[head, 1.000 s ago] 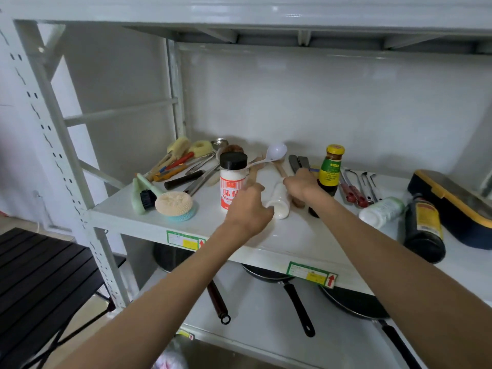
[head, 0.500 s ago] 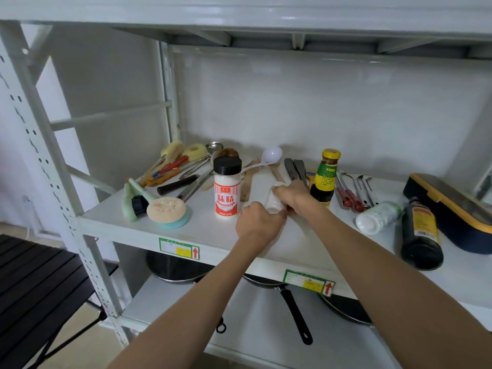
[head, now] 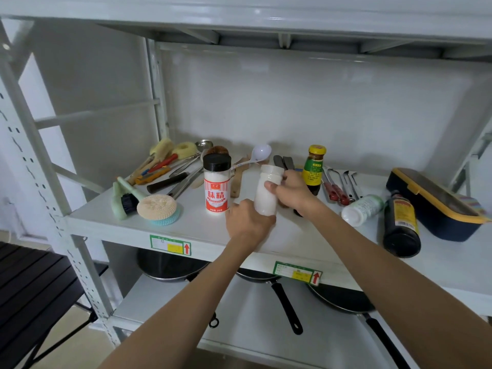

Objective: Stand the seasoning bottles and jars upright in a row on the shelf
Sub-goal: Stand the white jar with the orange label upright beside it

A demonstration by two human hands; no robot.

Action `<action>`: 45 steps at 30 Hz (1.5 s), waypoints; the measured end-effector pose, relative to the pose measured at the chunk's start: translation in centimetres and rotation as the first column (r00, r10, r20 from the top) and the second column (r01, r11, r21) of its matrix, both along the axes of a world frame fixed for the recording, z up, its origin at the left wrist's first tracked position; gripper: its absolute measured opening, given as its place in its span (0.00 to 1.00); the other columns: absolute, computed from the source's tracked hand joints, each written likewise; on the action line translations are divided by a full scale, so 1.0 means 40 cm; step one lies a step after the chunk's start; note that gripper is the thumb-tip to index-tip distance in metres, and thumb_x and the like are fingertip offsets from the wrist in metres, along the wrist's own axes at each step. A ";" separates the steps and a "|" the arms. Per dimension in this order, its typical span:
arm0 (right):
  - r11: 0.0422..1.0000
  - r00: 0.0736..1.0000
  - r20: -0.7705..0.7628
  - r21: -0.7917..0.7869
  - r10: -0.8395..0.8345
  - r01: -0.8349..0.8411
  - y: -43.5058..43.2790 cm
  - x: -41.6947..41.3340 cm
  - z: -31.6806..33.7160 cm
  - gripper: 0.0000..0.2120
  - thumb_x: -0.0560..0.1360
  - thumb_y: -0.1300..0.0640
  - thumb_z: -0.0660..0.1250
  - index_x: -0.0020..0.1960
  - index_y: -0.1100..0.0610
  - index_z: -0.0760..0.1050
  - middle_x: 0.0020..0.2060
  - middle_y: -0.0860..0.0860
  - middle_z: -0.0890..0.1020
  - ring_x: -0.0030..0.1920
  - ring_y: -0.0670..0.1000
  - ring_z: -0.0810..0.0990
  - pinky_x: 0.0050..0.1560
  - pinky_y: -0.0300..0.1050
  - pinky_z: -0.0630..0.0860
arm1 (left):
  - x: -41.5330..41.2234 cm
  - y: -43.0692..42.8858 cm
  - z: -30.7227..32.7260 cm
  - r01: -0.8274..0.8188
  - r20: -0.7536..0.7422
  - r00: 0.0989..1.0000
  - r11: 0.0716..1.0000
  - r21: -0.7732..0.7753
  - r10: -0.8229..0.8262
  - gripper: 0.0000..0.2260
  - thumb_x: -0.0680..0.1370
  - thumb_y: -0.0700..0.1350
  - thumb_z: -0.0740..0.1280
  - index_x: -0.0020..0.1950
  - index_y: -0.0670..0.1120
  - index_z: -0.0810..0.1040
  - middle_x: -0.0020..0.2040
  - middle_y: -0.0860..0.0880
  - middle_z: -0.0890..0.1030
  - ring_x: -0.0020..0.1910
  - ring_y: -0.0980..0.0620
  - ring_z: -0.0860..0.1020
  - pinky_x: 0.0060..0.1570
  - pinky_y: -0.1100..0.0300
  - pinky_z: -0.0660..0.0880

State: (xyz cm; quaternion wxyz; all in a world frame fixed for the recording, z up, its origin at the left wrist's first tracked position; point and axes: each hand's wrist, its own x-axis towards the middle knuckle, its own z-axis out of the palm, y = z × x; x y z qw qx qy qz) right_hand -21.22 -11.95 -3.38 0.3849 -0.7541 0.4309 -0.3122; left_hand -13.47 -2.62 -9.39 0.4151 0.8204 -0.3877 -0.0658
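The white jar (head: 267, 191), lying flat a second ago, now stands nearly upright in both hands: right hand (head: 294, 191) closed round its middle, left hand (head: 249, 222) cupping its base, just right of the upright seasoning jar (head: 216, 186). Two bottles right of the grip remain down.

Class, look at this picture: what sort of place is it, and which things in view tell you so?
Probably a kitchen storage area. A metal shelf holds seasoning bottles and a heap of cooking utensils, with frying pans on the level below.
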 end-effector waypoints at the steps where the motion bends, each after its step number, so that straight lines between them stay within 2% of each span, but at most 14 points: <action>1: 1.000 1.000 0.019 -0.005 0.004 -0.004 0.005 -0.007 -0.004 0.21 0.72 0.52 0.73 0.59 0.60 0.72 0.52 0.55 0.81 0.53 0.54 0.80 0.54 0.51 0.78 | 0.000 0.002 -0.003 0.004 -0.006 1.000 1.000 -0.009 -0.004 0.27 0.63 0.60 0.75 0.54 0.44 0.80 0.51 0.45 0.82 0.51 0.44 0.78 0.51 0.51 0.77; 10: 0.987 0.995 -0.010 -0.129 0.095 -0.095 0.044 -0.039 -0.020 0.29 0.67 0.57 0.77 0.60 0.56 0.64 0.49 0.52 0.79 0.52 0.54 0.80 0.55 0.53 0.78 | 0.004 0.013 -0.037 0.031 -0.093 0.995 0.998 -0.063 -0.037 0.29 0.58 0.61 0.76 0.53 0.48 0.79 0.50 0.48 0.82 0.49 0.47 0.79 0.50 0.49 0.79; 17: 0.946 0.950 -0.254 -0.221 0.180 -0.239 0.056 -0.054 0.035 0.36 0.66 0.48 0.78 0.66 0.57 0.65 0.59 0.53 0.76 0.58 0.53 0.76 0.55 0.48 0.74 | 0.010 0.014 -0.047 0.050 -0.115 0.992 0.996 -0.080 -0.059 0.32 0.60 0.61 0.78 0.59 0.49 0.77 0.55 0.49 0.80 0.51 0.49 0.78 0.54 0.50 0.78; 19: 0.945 0.946 -0.248 -0.199 0.209 -0.260 0.066 -0.060 0.056 0.30 0.66 0.44 0.77 0.61 0.53 0.68 0.54 0.49 0.76 0.53 0.51 0.76 0.45 0.44 0.74 | 0.008 0.015 -0.048 0.059 -0.094 0.993 0.995 -0.084 -0.067 0.32 0.61 0.60 0.78 0.60 0.48 0.76 0.56 0.49 0.78 0.52 0.50 0.78 0.55 0.52 0.77; 21: 0.943 0.956 -0.222 -0.228 0.193 -0.243 0.075 -0.062 0.076 0.15 0.70 0.42 0.74 0.46 0.43 0.68 0.45 0.46 0.75 0.43 0.48 0.75 0.35 0.39 0.67 | 0.009 0.016 -0.051 0.062 -0.068 0.995 0.995 -0.079 -0.068 0.32 0.63 0.59 0.78 0.62 0.48 0.76 0.57 0.48 0.77 0.53 0.50 0.76 0.55 0.54 0.76; 24: 0.921 0.968 -0.221 -0.338 0.121 -0.192 0.089 -0.055 0.105 0.21 0.73 0.43 0.71 0.31 0.43 0.61 0.29 0.45 0.69 0.29 0.44 0.67 0.29 0.40 0.59 | 0.013 0.014 -0.053 0.072 -0.056 0.995 0.994 -0.081 -0.077 0.34 0.63 0.60 0.77 0.64 0.48 0.75 0.59 0.48 0.77 0.55 0.49 0.76 0.57 0.53 0.76; 28: 0.898 0.961 -0.270 -0.406 0.060 -0.171 0.098 -0.054 0.134 0.26 0.72 0.48 0.74 0.27 0.51 0.59 0.23 0.46 0.63 0.24 0.45 0.62 0.26 0.39 0.55 | 0.015 0.011 -0.050 0.105 -0.079 0.991 0.991 -0.079 -0.111 0.33 0.62 0.61 0.77 0.63 0.48 0.76 0.57 0.49 0.79 0.54 0.50 0.78 0.56 0.53 0.77; 34: 0.905 0.921 -0.381 -0.359 0.079 -0.226 0.070 -0.042 0.138 0.24 0.72 0.50 0.73 0.29 0.56 0.61 0.27 0.49 0.65 0.28 0.49 0.64 0.28 0.44 0.58 | 0.025 0.010 -0.054 0.105 -0.116 0.986 0.987 -0.118 -0.118 0.30 0.66 0.58 0.77 0.64 0.48 0.77 0.58 0.49 0.80 0.55 0.50 0.77 0.58 0.55 0.75; 37: 0.911 0.892 -0.437 -0.310 0.118 -0.272 0.061 -0.040 0.144 0.21 0.73 0.53 0.72 0.31 0.58 0.63 0.31 0.53 0.66 0.34 0.53 0.65 0.34 0.45 0.60 | 0.027 0.009 -0.057 0.110 -0.126 0.984 0.986 -0.122 -0.125 0.30 0.68 0.56 0.77 0.66 0.47 0.76 0.60 0.49 0.79 0.57 0.49 0.77 0.60 0.53 0.74; 39: 0.905 0.848 -0.513 -0.287 0.132 -0.314 0.055 -0.040 0.155 0.15 0.74 0.55 0.70 0.38 0.65 0.71 0.37 0.60 0.73 0.39 0.58 0.71 0.39 0.46 0.66 | 0.028 0.009 -0.058 0.107 -0.127 0.984 0.986 -0.126 -0.123 0.30 0.68 0.55 0.77 0.67 0.46 0.75 0.60 0.49 0.79 0.57 0.49 0.77 0.61 0.54 0.74; 40: 0.900 0.824 -0.550 -0.278 0.137 -0.336 0.054 -0.040 0.163 0.12 0.74 0.55 0.69 0.46 0.66 0.77 0.43 0.61 0.77 0.43 0.59 0.74 0.43 0.46 0.70 | 0.028 0.008 -0.059 0.104 -0.128 0.984 0.986 -0.128 -0.121 0.30 0.68 0.55 0.77 0.67 0.46 0.75 0.60 0.48 0.79 0.57 0.49 0.77 0.61 0.54 0.74; 41: 0.895 0.795 -0.589 -0.265 0.145 -0.360 0.057 -0.042 0.173 0.12 0.75 0.56 0.68 0.54 0.62 0.80 0.47 0.59 0.78 0.46 0.57 0.75 0.46 0.44 0.70 | 0.028 0.008 -0.058 0.102 -0.126 0.985 0.986 -0.129 -0.118 0.30 0.68 0.55 0.77 0.67 0.46 0.76 0.60 0.48 0.79 0.58 0.49 0.77 0.61 0.53 0.74; 43: 0.882 0.742 -0.651 -0.242 0.161 -0.404 0.069 -0.043 0.193 0.17 0.77 0.59 0.65 0.65 0.53 0.77 0.51 0.54 0.76 0.50 0.55 0.75 0.49 0.43 0.70 | 0.028 0.006 -0.058 0.100 -0.117 0.986 0.987 -0.128 -0.115 0.30 0.68 0.56 0.77 0.66 0.46 0.76 0.59 0.49 0.80 0.58 0.49 0.77 0.61 0.53 0.74; 45: 0.870 0.698 -0.697 -0.232 0.163 -0.436 0.080 -0.041 0.207 0.22 0.78 0.64 0.62 0.70 0.51 0.73 0.56 0.54 0.76 0.54 0.55 0.75 0.52 0.45 0.72 | 0.027 0.006 -0.057 0.107 -0.109 0.987 0.986 -0.124 -0.121 0.30 0.68 0.57 0.76 0.66 0.46 0.76 0.59 0.49 0.80 0.58 0.49 0.76 0.60 0.52 0.74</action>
